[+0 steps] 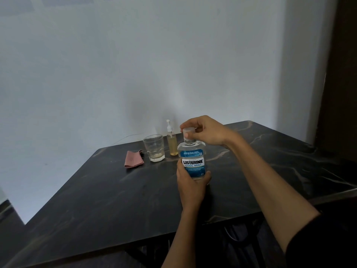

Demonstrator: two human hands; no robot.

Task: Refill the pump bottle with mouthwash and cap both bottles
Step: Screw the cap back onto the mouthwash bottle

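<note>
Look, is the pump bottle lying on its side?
No, the pump bottle stands upright on the table, between the glass and the mouthwash bottle.

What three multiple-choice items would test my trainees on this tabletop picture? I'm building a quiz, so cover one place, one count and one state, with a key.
1. Where does the folded pink cloth lie?
A. Left of the drinking glass
B. Right of the pump bottle
C. Under the mouthwash bottle

2. How many bottles are in view?
A. One
B. Two
C. Four

3. What is the right hand doing?
A. Resting flat on the table
B. Lifting the glass
C. Gripping the mouthwash bottle's cap

Key: 1 A, the cloth is the leftmost item in the row. 2 B, only the pump bottle and the mouthwash bottle show. 3 C, its fingers curl round the cap while the left hand holds the bottle's base.
</note>
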